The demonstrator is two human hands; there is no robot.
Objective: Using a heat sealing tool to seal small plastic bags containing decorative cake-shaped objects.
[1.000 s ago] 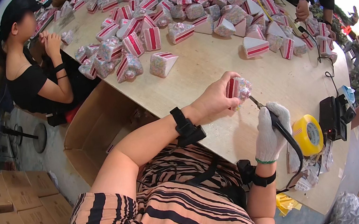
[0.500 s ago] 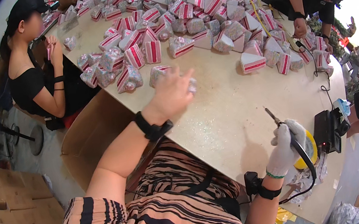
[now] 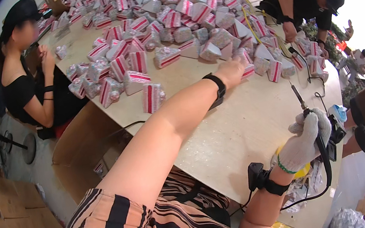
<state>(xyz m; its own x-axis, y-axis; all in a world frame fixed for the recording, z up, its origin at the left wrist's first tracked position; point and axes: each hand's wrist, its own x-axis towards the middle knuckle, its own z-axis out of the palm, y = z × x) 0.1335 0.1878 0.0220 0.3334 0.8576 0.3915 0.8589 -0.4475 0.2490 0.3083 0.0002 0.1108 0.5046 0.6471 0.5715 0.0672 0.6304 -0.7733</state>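
My bare left hand (image 3: 231, 72) reaches far over the table, its fingers bent closed on a toy cake slice (image 3: 248, 72) at the near edge of the pile. The hand covers most of that slice; its red-striped side shows beyond the fingers. In a white knit glove, my right hand (image 3: 312, 129) is closed round a soldering iron (image 3: 301, 99), whose tip points up and away above the table. Beside my left forearm a glittery pink-and-white cake slice (image 3: 153, 97) stands apart, near the table's left edge.
A large pile of cake slices (image 3: 170, 18) covers the table's far part. One person (image 3: 33, 81) sits at the left; another (image 3: 307, 1) leans over the right side. Near my right hand are a black cord (image 3: 319, 87) and crumpled paper (image 3: 303, 190). An open carton (image 3: 83, 148) stands below the left edge.
My left hand has left the slice at the left, which now stands upright, and has moved right to another at the pile's edge. My right hand has shifted right and away with the soldering iron.
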